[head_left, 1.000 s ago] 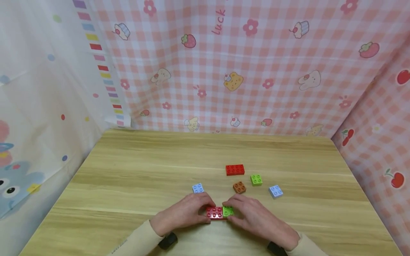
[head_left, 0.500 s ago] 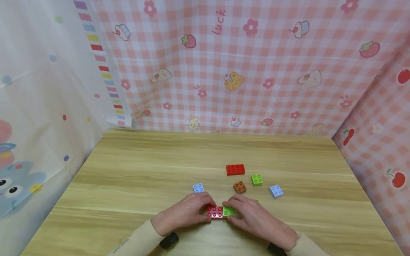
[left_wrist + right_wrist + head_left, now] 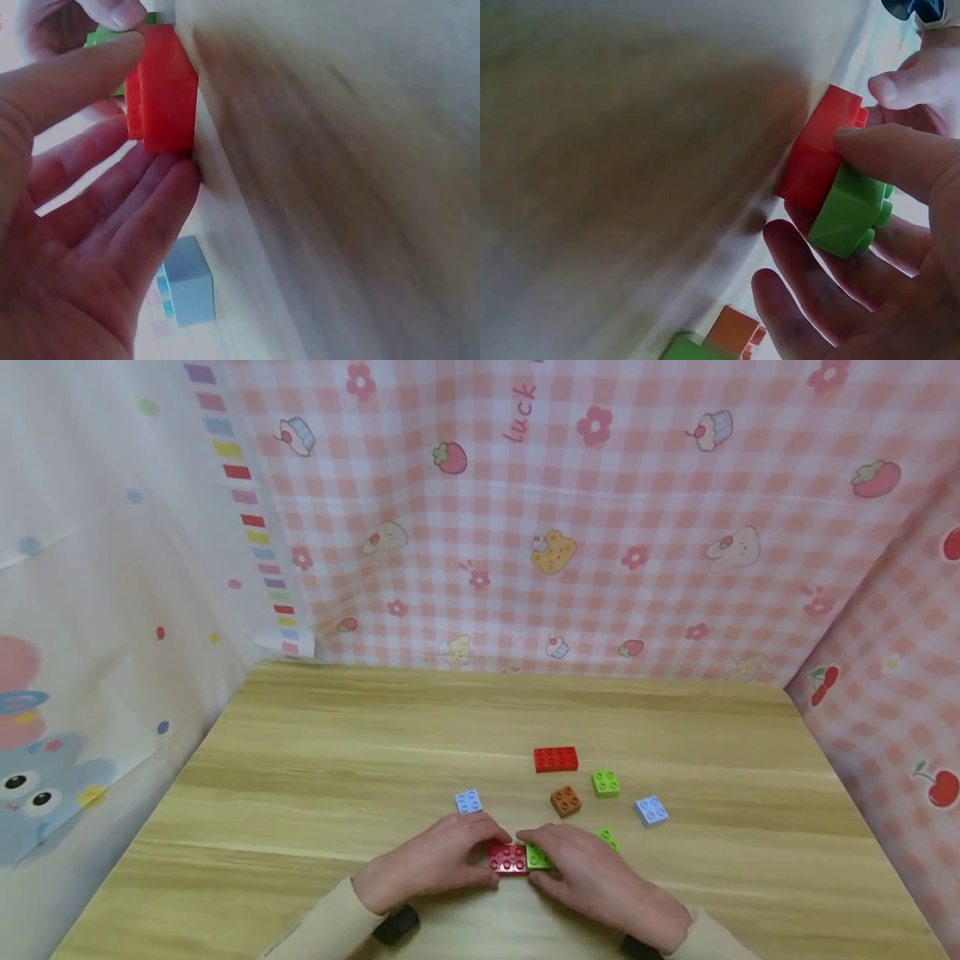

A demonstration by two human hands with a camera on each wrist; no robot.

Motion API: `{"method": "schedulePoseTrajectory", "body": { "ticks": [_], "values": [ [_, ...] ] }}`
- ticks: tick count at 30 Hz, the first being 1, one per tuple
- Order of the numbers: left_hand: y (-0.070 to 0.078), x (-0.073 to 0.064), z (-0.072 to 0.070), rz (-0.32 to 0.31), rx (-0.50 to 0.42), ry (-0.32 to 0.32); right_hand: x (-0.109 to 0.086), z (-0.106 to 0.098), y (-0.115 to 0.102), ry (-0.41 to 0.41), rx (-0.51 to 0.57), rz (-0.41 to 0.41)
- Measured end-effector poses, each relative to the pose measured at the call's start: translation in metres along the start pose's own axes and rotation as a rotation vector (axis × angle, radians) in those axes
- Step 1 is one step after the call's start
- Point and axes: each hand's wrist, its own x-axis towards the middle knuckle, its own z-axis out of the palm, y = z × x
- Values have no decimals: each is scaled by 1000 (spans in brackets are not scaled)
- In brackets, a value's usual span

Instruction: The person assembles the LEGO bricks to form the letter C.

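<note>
A red building block (image 3: 507, 859) with raised studs lies near the front of the table. At its right end sits a green block (image 3: 537, 857), which the right wrist view shows stacked on the red one and jutting past it. My left hand (image 3: 438, 858) holds the red block's left part, thumb on the near side and fingers on the far side. With my right hand (image 3: 600, 877) I grip the stack at the green block, the thumb tip (image 3: 855, 142) lying where green meets red. Part of the green block is hidden by the right fingers.
Behind the hands lie a second red block (image 3: 556, 759), a brown block (image 3: 566, 801), a green block (image 3: 605, 783) and two light blue blocks, one left (image 3: 468, 802) and one right (image 3: 652, 811). Another green block (image 3: 608, 839) peeks out behind my right hand.
My right fingers have slid slightly left over the green block, and the green block behind that hand has come into sight. My left hand keeps its hold. The head view has shifted a little.
</note>
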Motion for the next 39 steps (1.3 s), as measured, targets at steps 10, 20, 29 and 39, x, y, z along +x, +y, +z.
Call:
{"method": "schedulePoseTrajectory", "body": {
  "ticks": [10,20,29,39],
  "values": [
    [-17,-12,-15,55,-78,282,-6,-8,5,-27,27,14],
    [-38,-5,-22,-115,-85,284,-3,-8,7,-75,67,62],
    [-39,9,-23,-208,-24,189,-2,-7,11,-54,69,54],
    [-31,7,-25,-151,29,181,1,-9,10,-73,78,81]
  ]
}}
